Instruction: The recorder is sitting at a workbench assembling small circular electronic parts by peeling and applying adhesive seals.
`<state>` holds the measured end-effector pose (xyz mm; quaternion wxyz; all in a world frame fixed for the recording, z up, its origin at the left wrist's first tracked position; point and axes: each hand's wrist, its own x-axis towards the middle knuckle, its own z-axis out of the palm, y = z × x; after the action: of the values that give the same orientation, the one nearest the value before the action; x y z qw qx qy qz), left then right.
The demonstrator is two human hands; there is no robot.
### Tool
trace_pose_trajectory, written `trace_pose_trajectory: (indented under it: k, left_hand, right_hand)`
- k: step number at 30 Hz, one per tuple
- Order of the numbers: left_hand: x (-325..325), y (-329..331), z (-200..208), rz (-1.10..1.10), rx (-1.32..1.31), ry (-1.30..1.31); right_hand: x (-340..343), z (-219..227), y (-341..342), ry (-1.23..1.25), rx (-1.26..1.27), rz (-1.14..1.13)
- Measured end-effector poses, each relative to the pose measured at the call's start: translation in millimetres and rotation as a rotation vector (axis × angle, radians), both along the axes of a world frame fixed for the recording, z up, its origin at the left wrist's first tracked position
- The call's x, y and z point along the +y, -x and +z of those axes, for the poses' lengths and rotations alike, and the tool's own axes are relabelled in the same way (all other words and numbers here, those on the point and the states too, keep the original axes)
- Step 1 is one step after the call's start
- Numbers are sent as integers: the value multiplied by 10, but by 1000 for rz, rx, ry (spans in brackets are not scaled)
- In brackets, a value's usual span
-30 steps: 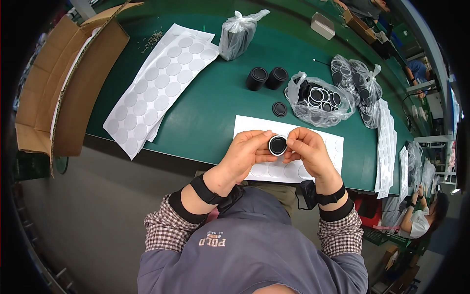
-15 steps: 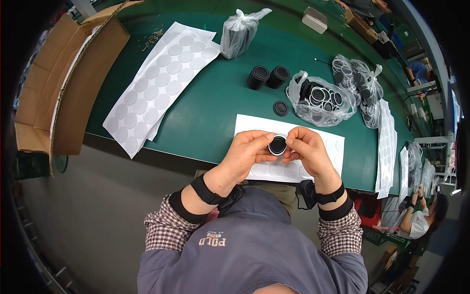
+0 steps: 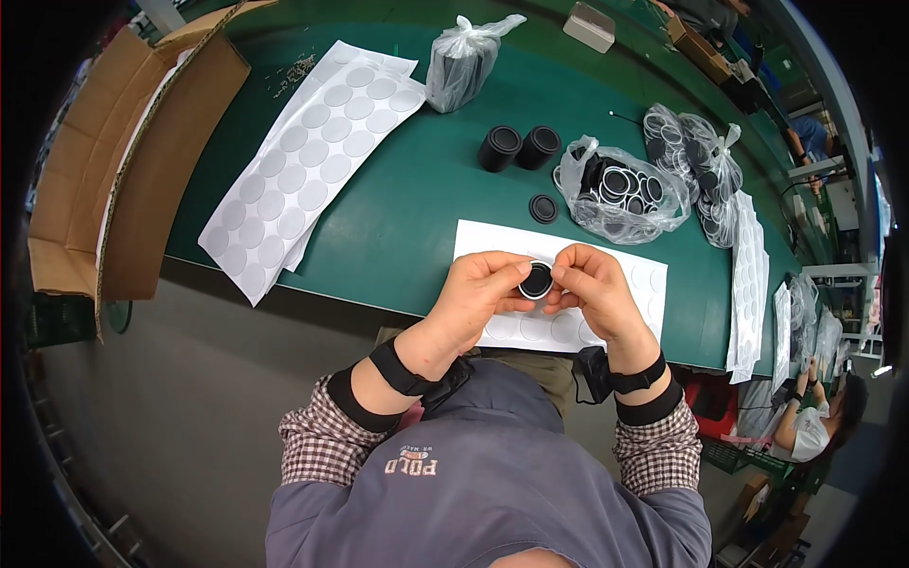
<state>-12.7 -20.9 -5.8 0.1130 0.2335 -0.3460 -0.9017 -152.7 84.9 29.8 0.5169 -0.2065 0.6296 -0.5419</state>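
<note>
The left hand (image 3: 472, 289) and right hand (image 3: 598, 284) have thumbs and fingers clamped on opposite edges of a white-rimmed disc (image 3: 537, 281), held above a white sheet (image 3: 494, 240). Beyond, on the green table (image 3: 398, 218), lie a black cap (image 3: 543, 208), two black cylinders (image 3: 500, 151) and an open bag (image 3: 676, 205).

From here I see pale block lettering (image 3: 413, 467), upside down to me, with a smaller line of print above it, on the grey shirt (image 3: 502, 483), lower centre of the frame.
</note>
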Motion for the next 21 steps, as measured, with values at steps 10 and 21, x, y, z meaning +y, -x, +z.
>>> trace_pose_trajectory:
  k: [10,21]
  left_hand:
    - [13,3,-11,20,-30,30]
    - [31,-5,-15,34,-38,42]
  right_hand:
    - [-21,6,7,-48,27,10]
    - [-20,-1,5,-78,70,19]
